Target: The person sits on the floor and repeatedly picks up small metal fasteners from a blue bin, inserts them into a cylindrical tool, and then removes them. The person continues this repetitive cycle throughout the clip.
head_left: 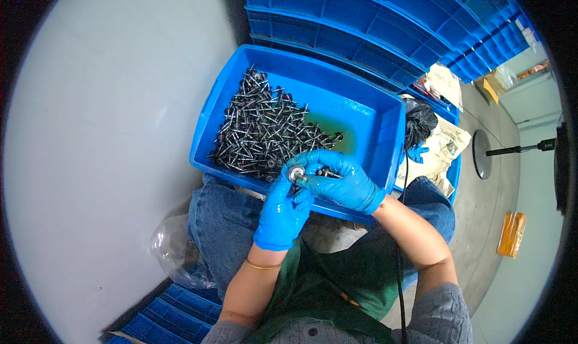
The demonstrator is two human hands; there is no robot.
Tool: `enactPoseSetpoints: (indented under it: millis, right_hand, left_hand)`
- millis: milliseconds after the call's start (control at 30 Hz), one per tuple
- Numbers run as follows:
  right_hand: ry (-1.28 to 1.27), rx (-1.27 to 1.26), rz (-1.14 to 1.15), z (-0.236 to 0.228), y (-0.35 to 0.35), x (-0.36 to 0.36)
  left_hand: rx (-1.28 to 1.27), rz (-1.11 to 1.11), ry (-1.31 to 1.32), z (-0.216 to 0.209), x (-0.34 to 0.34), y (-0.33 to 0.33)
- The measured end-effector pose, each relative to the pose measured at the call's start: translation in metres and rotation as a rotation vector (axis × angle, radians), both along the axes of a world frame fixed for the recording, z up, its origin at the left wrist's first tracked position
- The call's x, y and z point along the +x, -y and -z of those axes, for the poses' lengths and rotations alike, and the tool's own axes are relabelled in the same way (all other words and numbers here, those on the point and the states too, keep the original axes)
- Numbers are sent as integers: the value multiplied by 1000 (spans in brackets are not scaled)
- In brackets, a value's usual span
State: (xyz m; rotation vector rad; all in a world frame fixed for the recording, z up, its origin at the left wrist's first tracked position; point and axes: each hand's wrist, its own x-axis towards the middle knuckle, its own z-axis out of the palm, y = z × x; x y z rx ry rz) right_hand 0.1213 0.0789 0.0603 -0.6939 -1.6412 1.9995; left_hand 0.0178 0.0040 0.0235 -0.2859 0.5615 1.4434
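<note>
Both my hands wear wet blue gloves and meet over the near edge of a blue plastic bin (385, 124). Between their fingertips is a small round metal part (295, 173) with a silvery face and a darker centre. My left hand (282, 214) grips it from below and the left, fingers curled. From the right, my right hand (346, 184) pinches it with thumb and forefinger. A few more dark parts show by the right palm; whether they are held or lie in the bin I cannot tell. A heap of dark-headed metal pins (259, 127) fills the bin's left side.
Murky yellowish liquid (343, 133) pools in the bin. Stacked blue crates (349, 19) rise behind it. At right sit a black plastic bag (419, 121), pale sacking (448, 142) and a round-based stand (481, 154). A black cable (401, 272) hangs beside my right arm.
</note>
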Motion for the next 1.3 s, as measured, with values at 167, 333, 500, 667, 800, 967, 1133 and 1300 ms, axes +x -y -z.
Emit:
enactPoseSetpoints:
  millis: [167, 333, 500, 667, 800, 967, 1133, 1300]
  right_hand:
    - [78, -209, -45, 7, -10, 7]
    - [89, -183, -82, 14, -17, 2]
    - [228, -260, -95, 11, -29, -5]
    - [266, -16, -94, 82, -65, -19]
    - [466, 680, -31, 126, -78, -55]
    - [804, 1491, -149, 160, -89, -99]
    - [632, 1696, -143, 163, -95, -120]
    - [623, 1576, -169, 168, -102, -123]
  left_hand:
    - [86, 69, 196, 3, -3, 3]
    - [75, 89, 164, 12, -5, 4]
    - [-56, 21, -46, 15, -5, 6]
    - [-116, -96, 57, 11, -1, 2]
    - [-79, -185, 88, 18, -9, 4]
    - [-110, -240, 142, 20, -17, 1]
    - [-146, -266, 157, 22, -21, 3]
    - [-94, -299, 92, 22, -21, 2]
